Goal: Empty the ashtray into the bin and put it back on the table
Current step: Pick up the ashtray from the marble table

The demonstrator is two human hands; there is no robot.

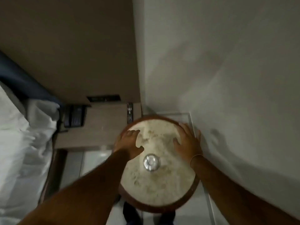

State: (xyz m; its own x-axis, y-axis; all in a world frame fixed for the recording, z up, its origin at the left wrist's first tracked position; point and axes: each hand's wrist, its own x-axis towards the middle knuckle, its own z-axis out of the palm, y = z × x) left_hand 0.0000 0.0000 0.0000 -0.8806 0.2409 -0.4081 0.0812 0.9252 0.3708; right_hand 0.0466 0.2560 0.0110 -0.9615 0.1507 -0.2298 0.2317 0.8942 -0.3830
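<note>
Left hand [128, 142] and right hand [186, 142] rest on the table [155, 185] (ashtray [151, 162] centred).

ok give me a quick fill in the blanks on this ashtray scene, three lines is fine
1. The ashtray on the round table is made of clear ____.
2. Neither the left hand nor the right hand touches the ashtray; both rest on the ____.
3. The dark telephone lies on the nightstand, on the person's ____ side of the table.

Missing words: glass; table; left.
</note>
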